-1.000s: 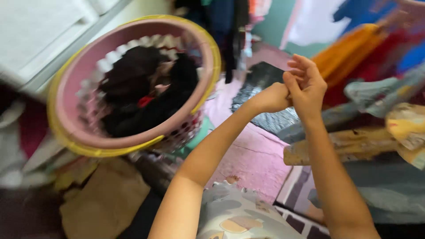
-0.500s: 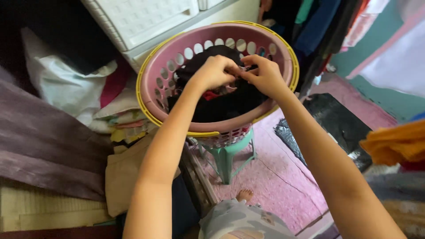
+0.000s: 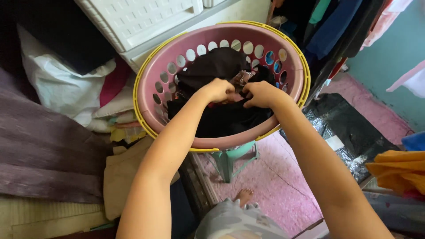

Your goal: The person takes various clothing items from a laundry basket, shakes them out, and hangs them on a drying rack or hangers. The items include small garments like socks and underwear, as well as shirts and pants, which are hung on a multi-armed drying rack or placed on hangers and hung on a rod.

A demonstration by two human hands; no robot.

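Floor (image 3: 283, 186) covered in pink matting is seen at the bottom, with a dark, shiny mat (image 3: 349, 132) spread at its right side. Purple folded fabric (image 3: 40, 155) is piled at the left edge, and a white plastic drawer unit (image 3: 141, 17) is set behind. A round pink plastic laundry basket with a yellow rim and holed wall (image 3: 155, 84) is carried on a green plastic stool (image 3: 230, 159) near the middle. The basket is filled with dark black clothes (image 3: 217, 66), heaped toward its centre. Orange folded cloth (image 3: 398, 170) is seen at the right edge. Both hands are sunk into the heap: the left hand (image 3: 218, 90) is closed on the black clothes, and the right hand (image 3: 261, 94), just beside it, is likewise clenched on them.
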